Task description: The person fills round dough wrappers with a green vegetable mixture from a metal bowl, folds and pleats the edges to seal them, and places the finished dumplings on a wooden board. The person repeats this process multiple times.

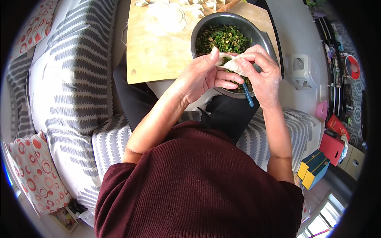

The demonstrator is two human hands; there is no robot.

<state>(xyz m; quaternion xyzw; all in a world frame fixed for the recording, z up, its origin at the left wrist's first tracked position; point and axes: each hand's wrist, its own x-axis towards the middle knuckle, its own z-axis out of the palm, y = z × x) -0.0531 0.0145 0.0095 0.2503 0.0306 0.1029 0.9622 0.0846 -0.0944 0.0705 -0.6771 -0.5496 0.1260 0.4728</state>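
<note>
Over the near side of a dark metal bowl (195,35), both hands hold a dumpling (235,66) with its pale wrapper partly folded and green filling showing at the left. My left hand (204,75) cradles it from below and behind, thumb raised. The fingers and thumb of my right hand (260,71) pinch the wrapper's right side. Chopped green filling (222,37) with light brown bits lies in the bowl. A blue utensil handle (248,95) leans out over the bowl's near rim, its other end hidden behind my hands.
The bowl stands on a wooden board (154,59). A stack of round wrappers (172,18) lies on floured wood, with several folded dumplings (196,10) and a rolling pin (229,5) at the far edge. A white stool (303,71) stands at right, a striped-cover sofa (75,79) at left.
</note>
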